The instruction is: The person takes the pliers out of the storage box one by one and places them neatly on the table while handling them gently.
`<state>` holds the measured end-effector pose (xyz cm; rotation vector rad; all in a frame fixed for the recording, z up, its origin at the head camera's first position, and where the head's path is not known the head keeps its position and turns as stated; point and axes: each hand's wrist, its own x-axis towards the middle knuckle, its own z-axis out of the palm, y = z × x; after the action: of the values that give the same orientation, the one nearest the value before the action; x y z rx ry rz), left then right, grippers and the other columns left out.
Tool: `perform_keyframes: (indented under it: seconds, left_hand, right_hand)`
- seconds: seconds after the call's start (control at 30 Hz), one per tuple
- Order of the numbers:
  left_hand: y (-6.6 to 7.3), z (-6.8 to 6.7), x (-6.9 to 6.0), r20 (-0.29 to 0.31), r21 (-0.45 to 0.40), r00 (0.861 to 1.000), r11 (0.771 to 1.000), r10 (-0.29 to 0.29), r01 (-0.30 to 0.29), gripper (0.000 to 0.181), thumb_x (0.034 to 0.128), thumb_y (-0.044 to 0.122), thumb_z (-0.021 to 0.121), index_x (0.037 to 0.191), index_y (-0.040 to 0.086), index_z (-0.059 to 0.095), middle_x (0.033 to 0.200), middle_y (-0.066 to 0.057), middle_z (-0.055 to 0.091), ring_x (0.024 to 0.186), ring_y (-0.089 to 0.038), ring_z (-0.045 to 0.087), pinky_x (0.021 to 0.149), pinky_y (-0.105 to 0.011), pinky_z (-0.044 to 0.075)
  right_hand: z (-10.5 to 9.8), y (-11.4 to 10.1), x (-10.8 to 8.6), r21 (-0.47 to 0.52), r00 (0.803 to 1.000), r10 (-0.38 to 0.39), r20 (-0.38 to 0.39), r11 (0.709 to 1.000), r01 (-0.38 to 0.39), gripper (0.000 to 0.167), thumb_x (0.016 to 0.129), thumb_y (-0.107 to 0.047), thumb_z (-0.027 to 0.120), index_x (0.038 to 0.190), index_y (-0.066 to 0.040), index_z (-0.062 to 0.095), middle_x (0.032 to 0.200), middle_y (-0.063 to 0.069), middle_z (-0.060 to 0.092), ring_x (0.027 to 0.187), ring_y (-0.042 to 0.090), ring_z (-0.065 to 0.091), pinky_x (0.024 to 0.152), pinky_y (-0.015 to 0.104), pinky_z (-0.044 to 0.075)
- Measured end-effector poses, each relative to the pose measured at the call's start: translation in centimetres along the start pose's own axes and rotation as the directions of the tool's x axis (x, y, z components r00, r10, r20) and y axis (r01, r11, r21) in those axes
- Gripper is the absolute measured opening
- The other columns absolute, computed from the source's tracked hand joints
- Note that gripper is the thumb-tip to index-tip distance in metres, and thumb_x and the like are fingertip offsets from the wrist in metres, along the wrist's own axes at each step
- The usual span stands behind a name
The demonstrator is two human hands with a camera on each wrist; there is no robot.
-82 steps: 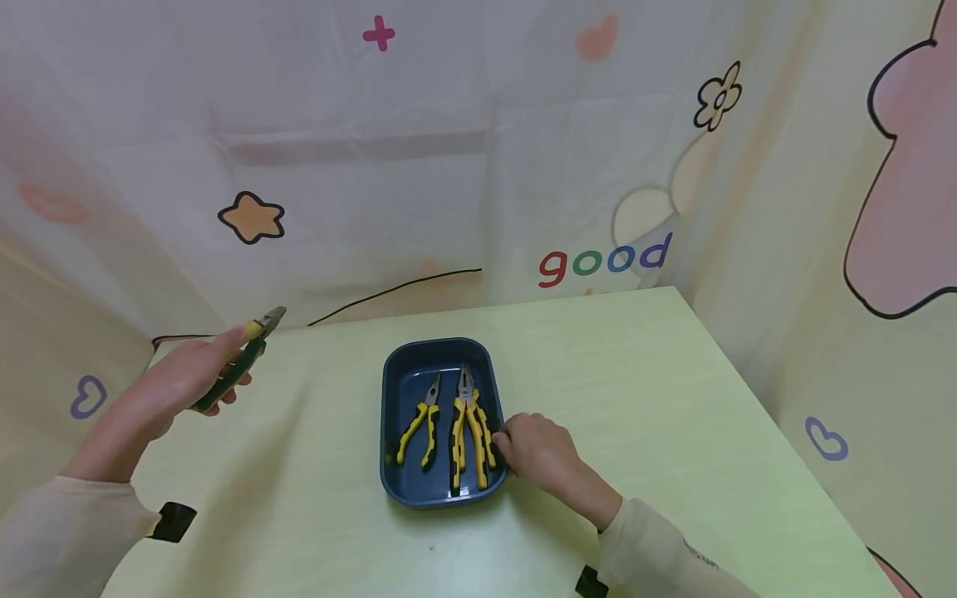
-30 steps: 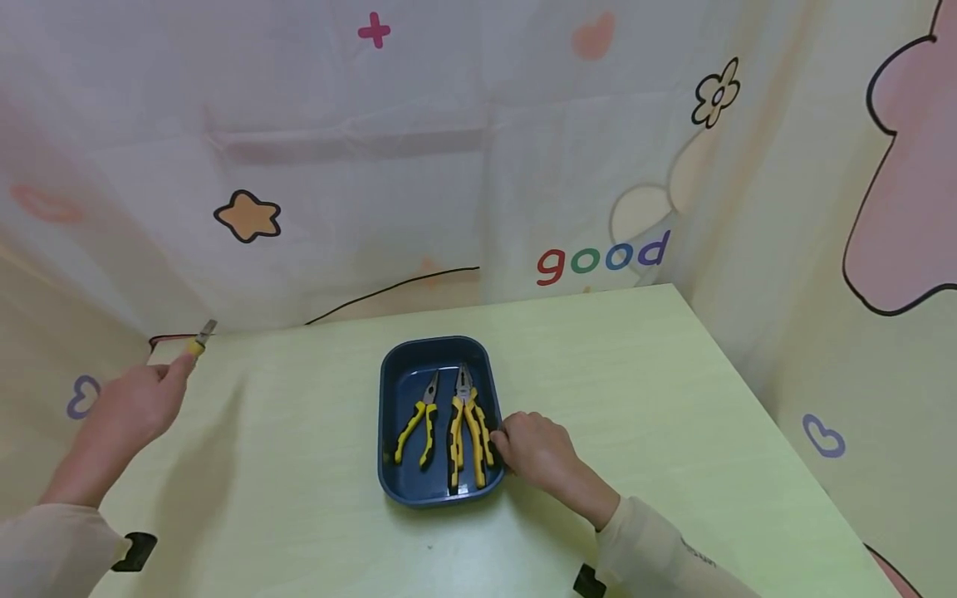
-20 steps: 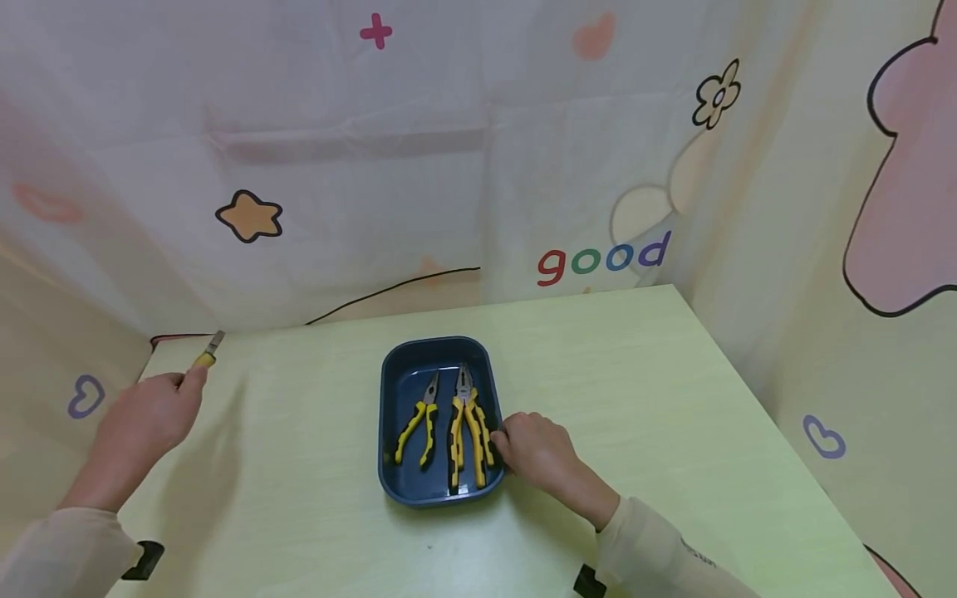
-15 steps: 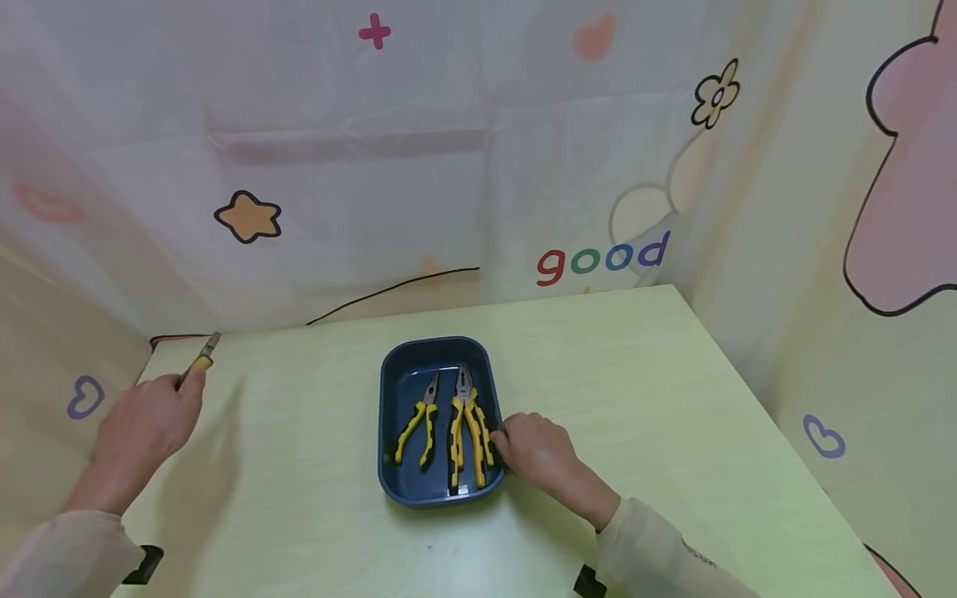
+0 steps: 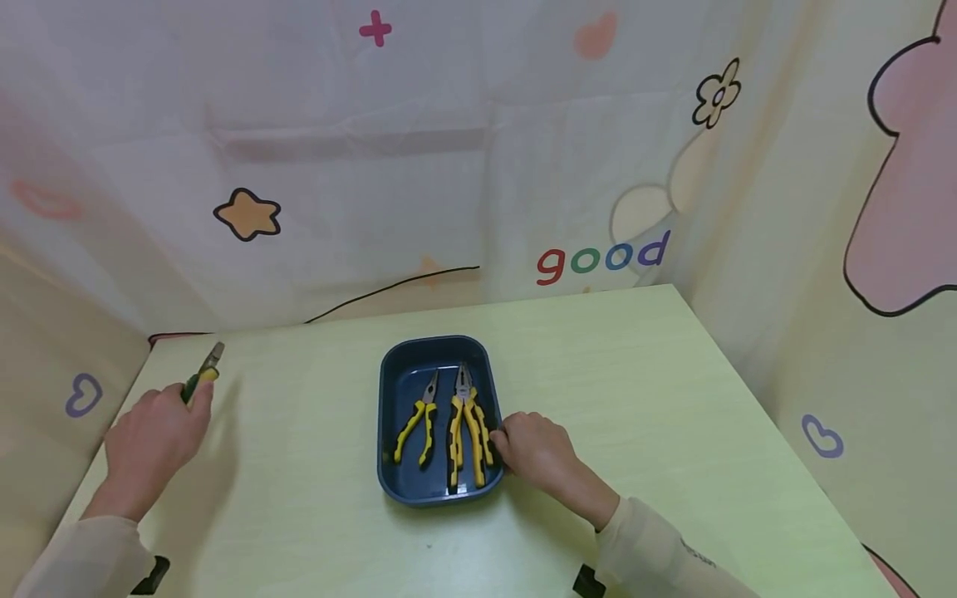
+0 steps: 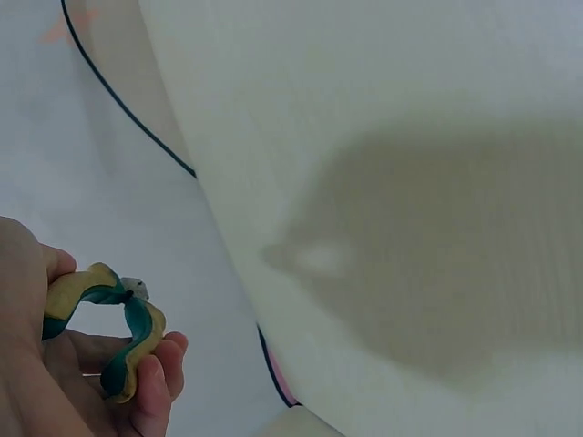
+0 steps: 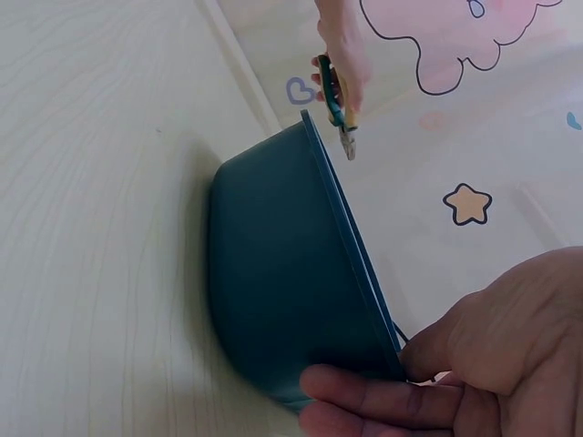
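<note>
in head view, left hand [image 5: 155, 440] partly hides its pliers [image 5: 205, 371]

Tray [image 7: 273, 255] smooth plastic; pliers [image 5: 213, 360] metal-headed; tabletop [image 5: 613, 374] smooth, faintly glossy; backdrop [image 5: 336, 183] creased cloth.

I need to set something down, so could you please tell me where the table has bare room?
Bare table lies between tray and left hand, and from the right hand to the right edge. Crowded: the tray's right half, where pliers cluster, and its right rim, which the right hand grips.
</note>
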<state>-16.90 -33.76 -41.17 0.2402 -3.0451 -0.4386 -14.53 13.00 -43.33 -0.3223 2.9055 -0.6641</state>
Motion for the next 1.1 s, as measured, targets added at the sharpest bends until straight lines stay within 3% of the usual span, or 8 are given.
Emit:
perform_keyframes:
  seconds: [0.2, 0.43, 0.83, 1.1]
  left_hand:
    - [-0.2, 1.3, -0.4, -0.024, -0.006, 0.999, 0.999, -0.033, 0.033, 0.071, 0.1077, 0.055, 0.026, 0.105, -0.010, 0.056, 0.092, -0.030, 0.057, 0.074, -0.051, 0.059, 0.051, -0.053, 0.040]
    - [-0.6, 2.4, -0.1, 0.012, 0.030, 0.998, 0.998, -0.057, 0.056, 0.077, 0.1079, 0.055, 0.023, 0.112, -0.017, 0.052, 0.097, -0.036, 0.054, 0.084, -0.056, 0.058, 0.054, -0.057, 0.042]
    - [-0.7, 3.2, 0.4, 0.059, 0.057, 0.995, 0.996, -0.079, 0.075, 0.076, 0.1079, 0.053, 0.026, 0.107, -0.019, 0.052, 0.097, -0.037, 0.053, 0.086, -0.055, 0.057, 0.057, -0.058, 0.043]
    - [-0.7, 3.7, 0.4, 0.020, 0.042, 0.997, 0.996, -0.073, 0.073, 0.071, 0.1080, 0.050, 0.030, 0.096, -0.016, 0.052, 0.091, -0.035, 0.052, 0.083, -0.055, 0.057, 0.055, -0.058, 0.043]
  right_hand:
    - [0.1, 0.0, 0.0, -0.004, 1.000, -0.003, 0.000, 1.000, 0.003, 0.039, 0.103, -0.017, 0.060, 0.064, -0.010, 0.057, 0.055, -0.001, 0.050, 0.049, 0.014, 0.046, 0.046, 0.026, 0.034]
    - [0.1, 0.0, -0.1, 0.012, 1.000, -0.009, -0.001, 1.000, 0.009, 0.039, 0.102, -0.016, 0.060, 0.064, -0.010, 0.059, 0.054, -0.002, 0.051, 0.048, 0.013, 0.048, 0.046, 0.025, 0.035]
    - [0.0, 0.0, 0.0, 0.016, 1.000, -0.012, -0.004, 1.000, 0.012, 0.038, 0.102, -0.016, 0.060, 0.065, -0.009, 0.061, 0.053, -0.003, 0.053, 0.048, 0.013, 0.049, 0.045, 0.026, 0.036]
    - [0.0, 0.0, -0.1, 0.022, 1.000, -0.007, -0.004, 1.000, 0.007, 0.039, 0.102, -0.016, 0.060, 0.064, -0.010, 0.060, 0.053, -0.003, 0.053, 0.048, 0.013, 0.049, 0.045, 0.026, 0.036]
